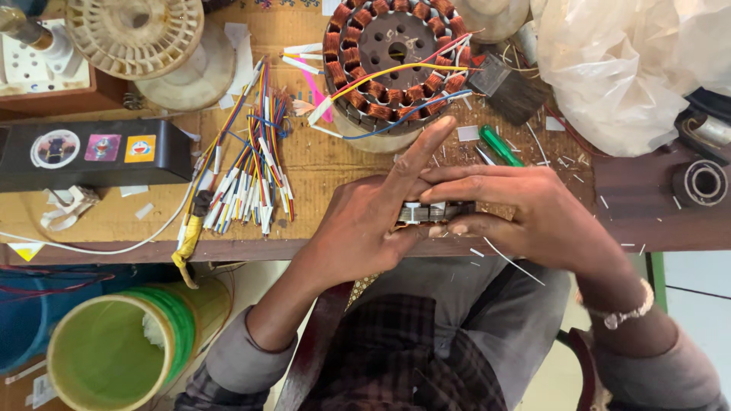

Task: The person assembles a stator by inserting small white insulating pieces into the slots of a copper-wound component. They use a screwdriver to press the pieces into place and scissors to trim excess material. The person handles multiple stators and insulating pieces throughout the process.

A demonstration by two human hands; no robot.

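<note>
Far left of the bench point(320, 164): a black box point(91, 152) with three stickers; below the bench edge, a green-lined tube point(114, 350) standing open on the floor side; behind, a pale ribbed spool point(133, 30). Next right, a bundle of coloured wires point(247, 171) with white sleeved ends lay fanned on the wood, its long axis running away from the person.

Centre: left hand point(365, 221) gripped the near-left end of a small metal stator core point(430, 211); index finger extended straight, pointing up-right, the other fingers curled under the part. Right hand point(533, 209) closed over the same core from the right, fingers laid across its top, thumb beneath. The core sat between the two hands, at the bench's near edge, long axis roughly left-to-right; both hands touched it, neither plainly nearer.

Just beyond the hands stood a wound stator point(396, 57), copper coils in a ring, red, yellow and blue leads trailing; well clear of the held part. Right of it, a dark brush point(506, 91), a green-handled tool point(500, 146), a crumpled plastic bag point(617, 68).

Surface: worn wood littered with white insulation scraps; room beyond not visible.
</note>
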